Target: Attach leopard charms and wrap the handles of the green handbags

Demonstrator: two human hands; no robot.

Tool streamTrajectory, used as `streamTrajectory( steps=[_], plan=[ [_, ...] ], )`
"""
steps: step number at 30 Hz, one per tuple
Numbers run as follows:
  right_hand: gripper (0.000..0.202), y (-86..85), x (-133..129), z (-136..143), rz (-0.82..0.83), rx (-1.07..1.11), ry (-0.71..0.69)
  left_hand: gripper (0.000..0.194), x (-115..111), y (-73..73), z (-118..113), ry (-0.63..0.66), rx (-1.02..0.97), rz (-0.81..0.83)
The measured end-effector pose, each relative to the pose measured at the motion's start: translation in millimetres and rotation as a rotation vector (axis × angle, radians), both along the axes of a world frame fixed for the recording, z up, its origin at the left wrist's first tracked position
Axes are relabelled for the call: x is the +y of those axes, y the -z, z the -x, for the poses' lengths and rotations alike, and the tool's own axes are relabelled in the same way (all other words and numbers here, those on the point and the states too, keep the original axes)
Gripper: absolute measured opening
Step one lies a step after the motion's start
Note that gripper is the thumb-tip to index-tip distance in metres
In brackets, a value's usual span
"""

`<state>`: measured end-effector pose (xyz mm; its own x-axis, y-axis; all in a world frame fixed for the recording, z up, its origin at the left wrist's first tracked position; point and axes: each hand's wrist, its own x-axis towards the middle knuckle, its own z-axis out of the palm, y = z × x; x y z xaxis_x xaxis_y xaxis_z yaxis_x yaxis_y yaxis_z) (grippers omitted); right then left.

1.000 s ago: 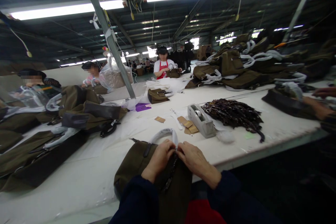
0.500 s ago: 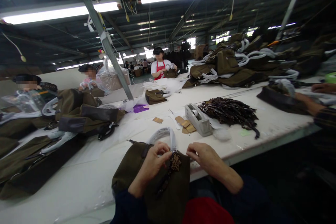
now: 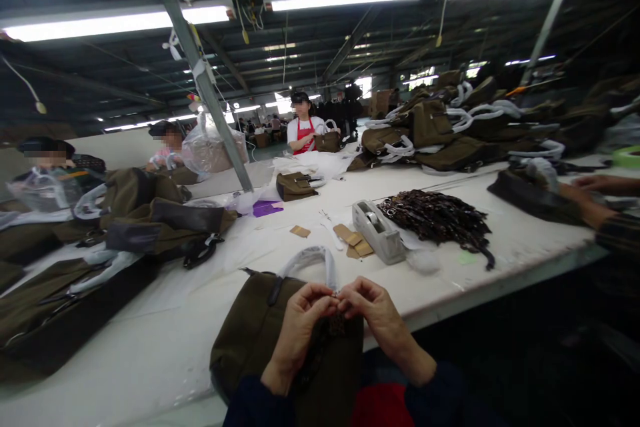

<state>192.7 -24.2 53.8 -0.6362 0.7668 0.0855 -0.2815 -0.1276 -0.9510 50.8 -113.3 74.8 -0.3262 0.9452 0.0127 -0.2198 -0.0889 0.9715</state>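
An olive-brown handbag [image 3: 240, 330] lies at the table's near edge in front of me, its white-wrapped handle [image 3: 306, 255] standing up. A leopard-print bag charm [image 3: 337, 325] hangs by the handle's right base, partly covered by my fingers. My left hand [image 3: 300, 320] is closed in a pinch at the top of the charm. From the other side my right hand [image 3: 377, 313] pinches the same spot, its fingertips meeting those of the left. The small fastening between the fingertips is too hidden to make out.
Beyond the bag stand a grey tape dispenser [image 3: 379, 233], brown cards [image 3: 353, 240] and a heap of dark straps [image 3: 437, 217]. More bags [image 3: 165, 227] are piled left and far right. A co-worker's hands [image 3: 583, 203] handle a bag at right; other people work across the table.
My right hand has moved left to meet my left hand at the top of the charm. The charm, in plain sight before, is now mostly covered by the hands.
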Motion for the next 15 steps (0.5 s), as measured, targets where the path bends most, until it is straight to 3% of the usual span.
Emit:
streamTrajectory(
  steps=[10, 15],
  plan=[
    [0.037, 9.1, 5, -1, 0.013, -0.061, 0.038, 0.022, 10, 21.8, 3, -0.056, 0.022, 0.066],
    [0.040, 14.1, 8, 6, -0.010, -0.128, 0.055, 0.024, 14, 24.1, 4, -0.053, -0.003, 0.090]
  ],
)
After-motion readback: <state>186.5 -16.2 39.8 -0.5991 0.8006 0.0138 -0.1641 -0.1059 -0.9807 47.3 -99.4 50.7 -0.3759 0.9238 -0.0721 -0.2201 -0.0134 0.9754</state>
